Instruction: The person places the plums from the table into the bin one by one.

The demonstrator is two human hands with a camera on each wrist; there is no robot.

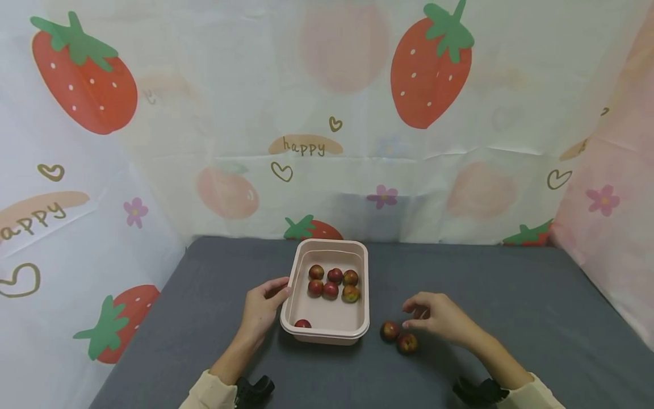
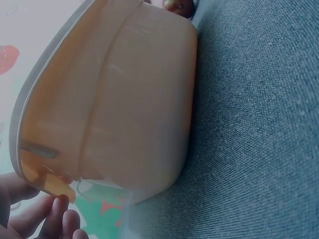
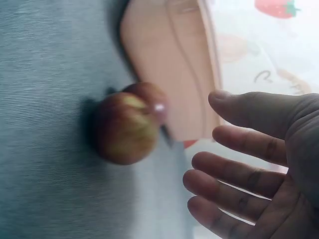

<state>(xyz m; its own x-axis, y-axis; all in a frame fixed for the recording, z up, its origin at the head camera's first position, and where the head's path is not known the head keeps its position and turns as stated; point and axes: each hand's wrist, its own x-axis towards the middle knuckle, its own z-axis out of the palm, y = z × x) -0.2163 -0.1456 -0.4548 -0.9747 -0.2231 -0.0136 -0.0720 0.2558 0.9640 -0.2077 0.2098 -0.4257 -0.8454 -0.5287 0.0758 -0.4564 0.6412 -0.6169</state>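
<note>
A pale pink plastic box stands on the grey cloth with several small red-and-green plums inside, most grouped toward the far half and one at the near left corner. My left hand pinches the box's left rim between thumb and fingers; in the left wrist view its fingertips sit at the rim's edge. To the right of the box lie two plums on the cloth, one touching the nearer one. Just beside them hovers my right hand, fingers relaxed and apart, nothing in it.
A grey cloth covers the table. Behind it and at both sides hang white and pink curtains printed with strawberries, hearts and flowers. Black wrist straps show at the sleeves.
</note>
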